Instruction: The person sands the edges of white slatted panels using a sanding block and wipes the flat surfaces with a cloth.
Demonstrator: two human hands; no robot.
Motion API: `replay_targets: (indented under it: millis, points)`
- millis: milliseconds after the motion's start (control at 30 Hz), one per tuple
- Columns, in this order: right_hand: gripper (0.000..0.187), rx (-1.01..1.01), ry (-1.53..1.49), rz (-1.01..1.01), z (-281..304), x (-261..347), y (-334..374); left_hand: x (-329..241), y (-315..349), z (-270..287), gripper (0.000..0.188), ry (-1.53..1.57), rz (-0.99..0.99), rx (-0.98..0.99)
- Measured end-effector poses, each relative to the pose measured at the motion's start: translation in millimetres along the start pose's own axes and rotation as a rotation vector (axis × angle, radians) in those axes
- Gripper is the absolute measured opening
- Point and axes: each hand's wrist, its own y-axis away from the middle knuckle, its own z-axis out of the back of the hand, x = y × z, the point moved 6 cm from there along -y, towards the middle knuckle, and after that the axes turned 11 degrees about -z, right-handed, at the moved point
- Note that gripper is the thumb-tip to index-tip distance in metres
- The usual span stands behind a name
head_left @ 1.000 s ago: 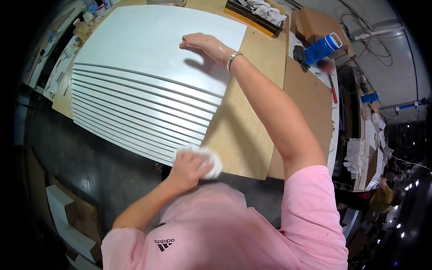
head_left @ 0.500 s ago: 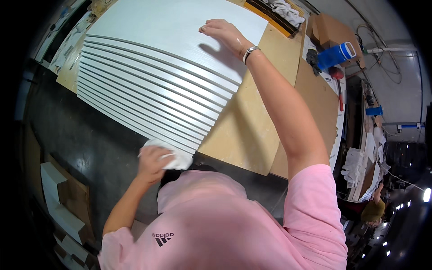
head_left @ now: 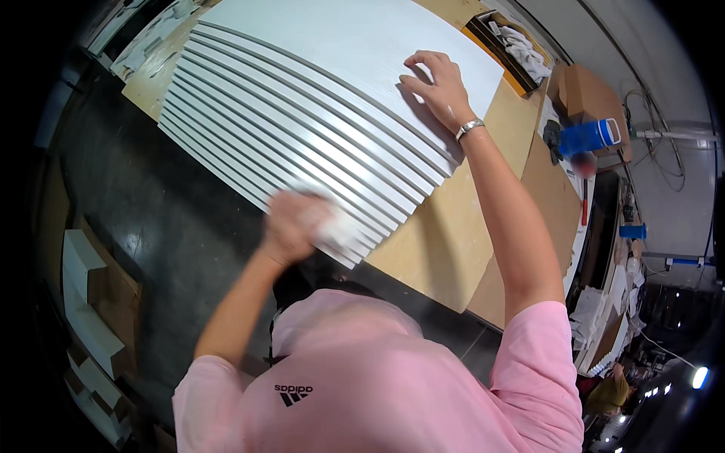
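Note:
A large white panel [head_left: 355,53] lies on the worktable, its near part crossed by long parallel grey grooves or gaps between white strips. My left hand [head_left: 291,223], smeared by motion, is closed on a white cloth [head_left: 341,232] over the near edge of the ribbed part. My right hand [head_left: 444,92] is above the smooth part near the panel's right side, fingers bent but apart, with nothing in them. From here I cannot tell whether its fingertips touch the surface.
Bare tan board [head_left: 438,249] shows right of the panel. An open box [head_left: 506,49] with white cloths sits at the back right, near a blue bottle [head_left: 589,138], a cardboard box [head_left: 593,94] and a red-handled tool [head_left: 584,200]. White angled pieces [head_left: 94,302] stand at lower left.
My left hand has moved the cloth up and right, from beyond the near edge onto the ribbed strips. My right hand's fingers have curled more. The whole view has shifted slightly.

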Motion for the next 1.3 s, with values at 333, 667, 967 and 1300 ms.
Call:
replay_targets:
  millis: [333, 667, 967, 1300]
  points:
    - [0.034, -0.081, 0.126, 0.006, 3, 14, 6, 104, 24, 71, 0.044, -0.476, 0.443, -0.316]
    - [0.026, -0.104, 0.237, 0.047, -1, 37, 14, 178, 19, 88, 0.040, -0.349, 0.254, -0.241]
    - [0.028, -0.058, 0.183, -0.041, -1, 44, 10, 412, 102, 190, 0.039, -0.237, 0.795, -0.409]
    - [0.029, -0.060, 0.176, -0.083, -1, 44, 10, 156, 43, 95, 0.035, -0.255, 0.506, -0.219]
